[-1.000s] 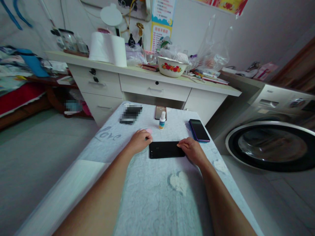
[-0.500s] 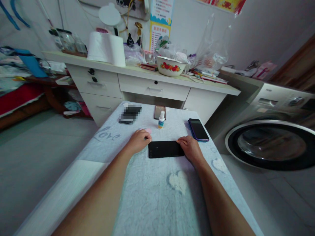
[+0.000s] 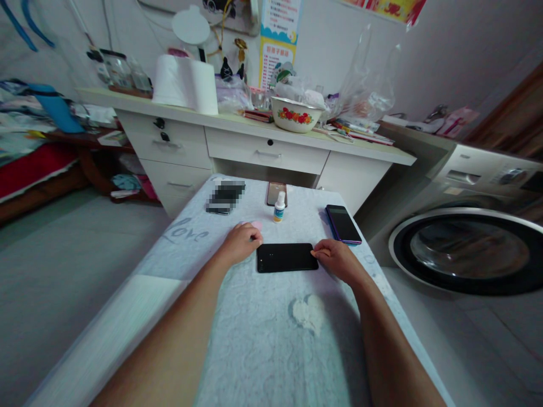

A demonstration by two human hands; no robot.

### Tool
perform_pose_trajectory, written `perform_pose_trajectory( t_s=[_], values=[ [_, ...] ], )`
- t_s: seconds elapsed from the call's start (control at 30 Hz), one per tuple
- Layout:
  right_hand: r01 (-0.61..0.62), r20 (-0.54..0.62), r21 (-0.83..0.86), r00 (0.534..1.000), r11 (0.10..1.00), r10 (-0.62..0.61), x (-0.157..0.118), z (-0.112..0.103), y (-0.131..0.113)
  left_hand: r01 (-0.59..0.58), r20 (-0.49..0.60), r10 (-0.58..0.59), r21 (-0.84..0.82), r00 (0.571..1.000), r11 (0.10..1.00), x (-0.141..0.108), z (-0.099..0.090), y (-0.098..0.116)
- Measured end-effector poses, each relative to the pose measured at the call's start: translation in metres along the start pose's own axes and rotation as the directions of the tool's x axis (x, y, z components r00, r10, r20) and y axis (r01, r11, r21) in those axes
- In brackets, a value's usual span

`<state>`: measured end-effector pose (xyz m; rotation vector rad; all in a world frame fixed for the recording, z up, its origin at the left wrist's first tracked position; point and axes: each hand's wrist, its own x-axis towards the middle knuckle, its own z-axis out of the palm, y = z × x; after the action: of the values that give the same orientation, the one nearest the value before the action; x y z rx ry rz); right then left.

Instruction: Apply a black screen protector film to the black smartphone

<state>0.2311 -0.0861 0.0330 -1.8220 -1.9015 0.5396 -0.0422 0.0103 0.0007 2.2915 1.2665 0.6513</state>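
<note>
A black phone (image 3: 287,258) lies flat and lengthwise across the cloth-covered table (image 3: 254,339). At its upper left corner is my left hand (image 3: 241,243), closed, with curled fingers against the corner. My right hand (image 3: 339,261) is closed too, its thumb and fingertips pinched at the phone's right edge. Just beyond the phone stands a small white spray bottle (image 3: 279,208) with a blue and orange label. A pale pink piece (image 3: 257,225) shows behind my left fingers. Past my right hand, a second phone (image 3: 343,224) with a purple-blue edge rests near the table's right side.
A brownish phone or case (image 3: 276,193) lies behind the bottle, and a pixelated dark item (image 3: 226,196) at the far left. Behind the table, a white cabinet (image 3: 169,169) carries paper rolls (image 3: 184,85) and a flowered bowl (image 3: 296,116). A washing machine (image 3: 466,226) stands right.
My right hand has slid slightly right and nearer me, from over the phone's upper right corner to its right edge. My left hand and the phone stay in place.
</note>
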Motion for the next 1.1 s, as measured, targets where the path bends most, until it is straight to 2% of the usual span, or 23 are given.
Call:
perform_pose_trajectory(
  t_s=[0.2,0.33,0.47,0.77,0.9,1.1],
  values=[
    [0.003,0.134,-0.008,0.991,1.000,-0.002,-0.006,-0.008,-0.004,0.003,0.007,-0.003,0.011,1.000,1.000,0.000,-0.002,0.003],
    [0.007,0.174,-0.003,0.985,1.000,-0.006,-0.008,-0.009,-0.004,0.001,0.009,-0.001,0.020,1.000,1.000,0.000,-0.002,0.003],
    [0.005,0.184,-0.008,0.983,1.000,-0.003,-0.009,-0.007,-0.010,0.001,0.005,-0.001,0.011,1.000,1.000,0.000,0.000,0.001],
    [0.140,0.181,-0.030,0.975,0.990,-0.132,-0.010,0.003,-0.034,0.005,0.005,-0.005,0.006,1.000,1.000,0.000,0.001,0.000],
    [0.207,0.152,-0.036,0.968,0.978,-0.200,-0.009,0.010,-0.036,0.008,0.012,-0.008,0.011,1.000,1.000,-0.001,0.000,0.001],
    [0.222,0.140,-0.026,0.966,0.975,-0.216,-0.007,0.016,-0.039,0.003,0.010,-0.003,0.018,1.000,1.000,-0.001,-0.002,0.003]
  ],
)
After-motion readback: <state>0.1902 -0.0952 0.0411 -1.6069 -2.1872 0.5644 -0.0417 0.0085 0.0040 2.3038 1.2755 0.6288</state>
